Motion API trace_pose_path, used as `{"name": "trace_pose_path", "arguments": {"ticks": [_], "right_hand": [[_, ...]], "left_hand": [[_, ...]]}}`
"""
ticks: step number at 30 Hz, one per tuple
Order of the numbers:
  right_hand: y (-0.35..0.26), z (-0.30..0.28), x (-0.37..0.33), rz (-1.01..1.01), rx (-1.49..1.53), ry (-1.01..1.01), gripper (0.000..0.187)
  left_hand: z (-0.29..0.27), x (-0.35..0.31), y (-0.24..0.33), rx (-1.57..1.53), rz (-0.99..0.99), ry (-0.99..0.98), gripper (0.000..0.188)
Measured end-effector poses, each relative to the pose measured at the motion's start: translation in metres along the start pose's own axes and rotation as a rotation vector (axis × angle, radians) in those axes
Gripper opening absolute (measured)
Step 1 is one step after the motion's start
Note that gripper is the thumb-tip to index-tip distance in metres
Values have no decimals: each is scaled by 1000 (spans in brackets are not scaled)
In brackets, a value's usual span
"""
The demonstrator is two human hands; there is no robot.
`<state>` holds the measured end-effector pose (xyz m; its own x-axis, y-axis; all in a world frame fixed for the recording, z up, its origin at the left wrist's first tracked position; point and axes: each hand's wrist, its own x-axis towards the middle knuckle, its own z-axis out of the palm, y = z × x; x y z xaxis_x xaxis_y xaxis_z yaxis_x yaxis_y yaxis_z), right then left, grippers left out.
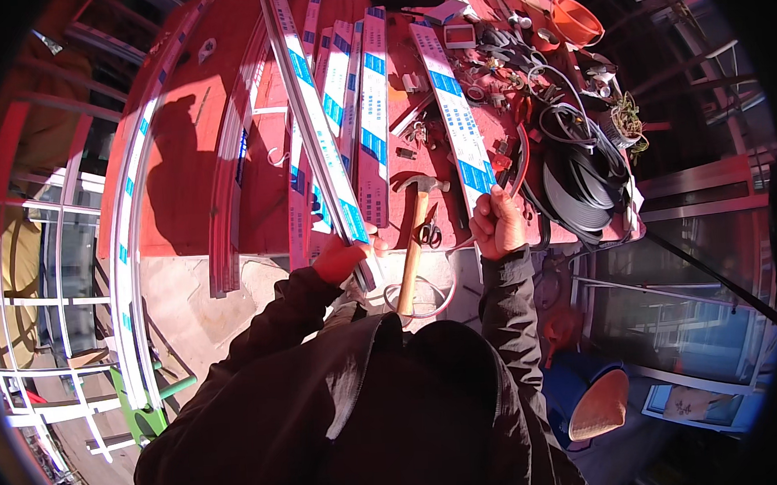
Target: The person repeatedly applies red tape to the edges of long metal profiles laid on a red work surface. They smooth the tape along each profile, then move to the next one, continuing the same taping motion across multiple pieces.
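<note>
My left hand [344, 257] is closed round the near end of a long metal profile [313, 115] with blue-and-white film, which slants away over the red table. To the right, my right hand [498, 224] grips the near end of a second, flat film-covered strip [451, 103], with the fingers curled at its edge. Between my hands a claw hammer [414, 252] with a wooden handle lies over the table's front edge, its head on the table. Beside its handle are black-handled scissors [428, 232]. Several more film-covered profiles [373, 120] lie just right of the left-hand piece.
The red table [182, 165] carries more long profiles [234, 171] on its left. A coil of black strip [581, 184], cables, small hardware and an orange bowl [575, 22] crowd its right side. A blue bucket [581, 390] stands below right; a green stand [143, 418] is at lower left.
</note>
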<state>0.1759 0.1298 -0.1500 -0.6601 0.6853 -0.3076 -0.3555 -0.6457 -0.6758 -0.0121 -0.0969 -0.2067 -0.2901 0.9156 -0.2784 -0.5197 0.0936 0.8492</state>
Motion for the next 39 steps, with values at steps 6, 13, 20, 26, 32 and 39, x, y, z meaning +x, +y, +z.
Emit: {"name": "trace_pose_path", "arguments": {"ticks": [6, 13, 20, 26, 32, 39], "right_hand": [[-21, -43, -12, -131, -203, 156, 35], [-45, -93, -28, -320, 79, 290, 53], [-77, -121, -95, -553, 85, 724, 38], [-42, 2, -76, -734, 94, 176, 43], [50, 107, -27, -497, -568, -297, 42], [128, 76, -27, -511, -997, -102, 24]], "left_hand": [[-62, -44, 27, 974, 56, 292, 39], [-92, -68, 55, 1537, 333, 69, 38], [-162, -14, 116, 1790, 563, 140, 31], [-113, 126, 179, 957, 609, 1129, 90], [30, 87, 127, -632, 134, 199, 33], [-21, 64, 59, -914, -3, 260, 38]]}}
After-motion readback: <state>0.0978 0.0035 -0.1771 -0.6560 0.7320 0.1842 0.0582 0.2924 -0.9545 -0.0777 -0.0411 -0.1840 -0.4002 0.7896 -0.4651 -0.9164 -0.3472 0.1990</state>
